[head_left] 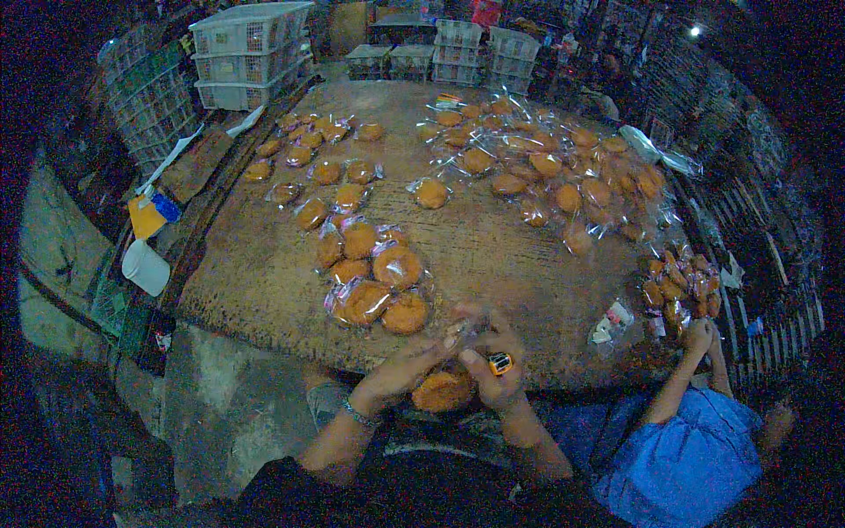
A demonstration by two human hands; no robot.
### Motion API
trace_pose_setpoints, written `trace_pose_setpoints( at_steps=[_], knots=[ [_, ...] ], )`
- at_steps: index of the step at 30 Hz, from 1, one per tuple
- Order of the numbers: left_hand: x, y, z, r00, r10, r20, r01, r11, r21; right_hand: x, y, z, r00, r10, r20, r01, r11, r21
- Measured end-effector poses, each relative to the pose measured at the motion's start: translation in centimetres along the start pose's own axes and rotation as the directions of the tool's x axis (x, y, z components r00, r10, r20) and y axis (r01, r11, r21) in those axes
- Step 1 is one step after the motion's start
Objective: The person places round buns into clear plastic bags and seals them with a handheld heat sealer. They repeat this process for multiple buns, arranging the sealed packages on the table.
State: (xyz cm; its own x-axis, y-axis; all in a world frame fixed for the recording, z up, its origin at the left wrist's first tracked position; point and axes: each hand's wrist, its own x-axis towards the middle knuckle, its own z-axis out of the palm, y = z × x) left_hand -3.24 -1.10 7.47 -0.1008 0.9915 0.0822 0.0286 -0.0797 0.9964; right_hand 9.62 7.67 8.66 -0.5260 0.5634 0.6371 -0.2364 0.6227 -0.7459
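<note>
At the near edge of the wooden table, both of my hands meet over a round brown bun that hangs between them. My left hand pinches the gathered top of what looks like its clear plastic bag. Fingers of my right hand are closed at that same spot, partly blurred, and a small orange-and-black object shows against them; its kind is unclear. Just beyond my hands lies a cluster of bagged round buns, several of them touching.
More bagged buns cover the far right of the wooden table. At right, a person in blue holds a bunch of small bagged buns. White crates stand far left; a white container sits beside the table.
</note>
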Motion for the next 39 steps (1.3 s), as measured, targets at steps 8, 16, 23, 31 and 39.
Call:
trace_pose_setpoints(
  at_steps=[8, 16, 23, 31, 39],
  knots=[
    [-0.1, -0.2, -0.9, 0.974, 0.069, -0.216, 0.005, 0.946, 0.324, -0.9, -0.1, -1.4, 0.947, 0.317, 0.050, -0.298, 0.927, -0.227],
    [0.1, -0.1, 0.7, 0.953, 0.185, -0.242, -0.115, 0.954, 0.277, -2.1, 0.7, 0.5, 0.844, 0.516, -0.147, -0.506, 0.856, 0.104],
    [0.0, 0.2, 0.1, 0.973, -0.002, -0.229, 0.067, 0.959, 0.277, -1.6, 0.7, -0.1, 0.942, 0.330, -0.059, -0.335, 0.928, -0.164],
    [1.1, -1.6, -0.3, 0.978, 0.070, -0.196, -0.037, 0.986, 0.165, -2.5, 2.0, 1.2, 0.926, 0.334, -0.176, -0.334, 0.942, 0.029],
    [1.1, -5.5, 0.5, 0.943, -0.029, -0.331, 0.108, 0.969, 0.223, -4.9, 4.9, 1.3, 0.822, 0.563, -0.078, -0.558, 0.826, 0.086]
  ],
)
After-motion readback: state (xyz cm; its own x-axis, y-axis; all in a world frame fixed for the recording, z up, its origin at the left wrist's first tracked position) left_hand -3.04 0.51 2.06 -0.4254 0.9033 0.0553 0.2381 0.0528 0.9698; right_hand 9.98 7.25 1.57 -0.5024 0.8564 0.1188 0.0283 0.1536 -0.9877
